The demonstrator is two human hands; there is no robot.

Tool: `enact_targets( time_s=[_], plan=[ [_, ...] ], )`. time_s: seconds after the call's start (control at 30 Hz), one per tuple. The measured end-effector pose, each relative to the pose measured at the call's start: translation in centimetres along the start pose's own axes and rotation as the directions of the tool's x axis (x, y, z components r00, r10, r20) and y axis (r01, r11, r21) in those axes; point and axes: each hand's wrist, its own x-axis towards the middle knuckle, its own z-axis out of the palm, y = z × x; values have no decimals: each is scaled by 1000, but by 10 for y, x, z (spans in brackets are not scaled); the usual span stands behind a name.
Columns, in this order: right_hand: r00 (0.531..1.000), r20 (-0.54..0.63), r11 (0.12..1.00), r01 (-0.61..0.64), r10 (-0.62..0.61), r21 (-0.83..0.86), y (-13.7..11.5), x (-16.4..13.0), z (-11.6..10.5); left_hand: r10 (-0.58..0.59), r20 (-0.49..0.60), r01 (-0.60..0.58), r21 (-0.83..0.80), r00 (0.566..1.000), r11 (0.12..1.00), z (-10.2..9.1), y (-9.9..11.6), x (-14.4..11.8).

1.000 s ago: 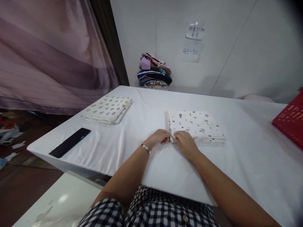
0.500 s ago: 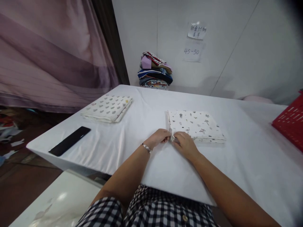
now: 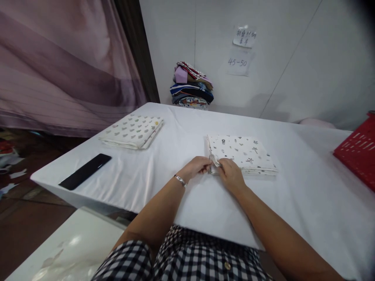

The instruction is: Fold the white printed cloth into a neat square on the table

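A folded white cloth (image 3: 244,152) with small dark prints lies flat on the white table (image 3: 181,187). My left hand (image 3: 195,167), with a silver bracelet on its wrist, pinches the cloth's near left corner. My right hand (image 3: 231,175) rests on the same corner from the right, fingers curled over the layered edge. The two hands almost touch each other there.
A second folded cloth (image 3: 133,131) with grey prints lies at the table's far left. A black phone (image 3: 85,176) lies near the left edge. A stack of coloured fabrics (image 3: 191,86) stands by the wall. A red basket (image 3: 358,153) sits at the right edge.
Both hands stay on the cloth's near left corner; the fingers have shifted slightly and lifted the corner's layers a little. The view has drifted slightly.
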Motion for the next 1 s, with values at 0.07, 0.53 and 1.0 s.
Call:
enact_targets(
  time_s=[0.07,0.53,1.0],
  plan=[
    [1000,-18,1000,-1,1,1,0,1,-2,27,-58,-22,82,998,996,0,-1,0],
    [999,-31,998,-10,12,59,2,-2,-1,162,-281,75,675,946,734,22,-4,-5],
    [998,-12,998,61,-60,31,3,-3,0,36,-255,60,358,966,932,13,-8,5]
  ],
)
